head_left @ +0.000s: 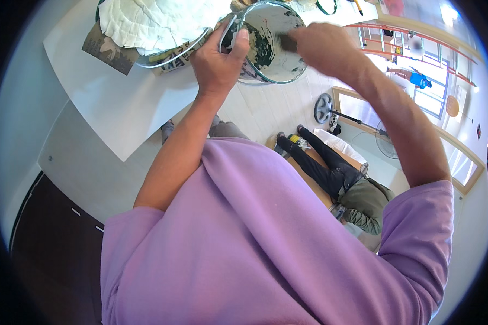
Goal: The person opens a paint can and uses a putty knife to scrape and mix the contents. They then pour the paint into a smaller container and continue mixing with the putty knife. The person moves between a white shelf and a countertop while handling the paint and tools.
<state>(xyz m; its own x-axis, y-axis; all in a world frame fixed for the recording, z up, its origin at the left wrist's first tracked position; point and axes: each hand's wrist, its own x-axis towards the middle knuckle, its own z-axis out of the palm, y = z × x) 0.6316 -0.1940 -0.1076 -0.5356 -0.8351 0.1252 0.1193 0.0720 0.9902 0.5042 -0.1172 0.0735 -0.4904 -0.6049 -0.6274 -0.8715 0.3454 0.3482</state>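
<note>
My left hand (219,62) is closed over the near left rim of a clear-walled bucket (293,67), thumb on the inside. Dark green and whitish paste (261,46) is smeared over the bucket's bottom and walls. At the bucket's right side, my right hand (322,50) grips a dark, flat-ended tool (286,42) that reaches inside. Motion blurs the tool, so I cannot tell its exact kind. Left of my left hand, a thick, folded white mass (157,24) covers the top of a second bucket, whose wire handle (173,57) hangs along its side.
Beneath the second bucket lies a printed brown sheet (108,50) on a white tabletop (100,105). A person in dark trousers (322,168) is behind me on the right, near a standing fan (385,138). Orange ladders (417,53) and a person in blue (419,79) appear farther off.
</note>
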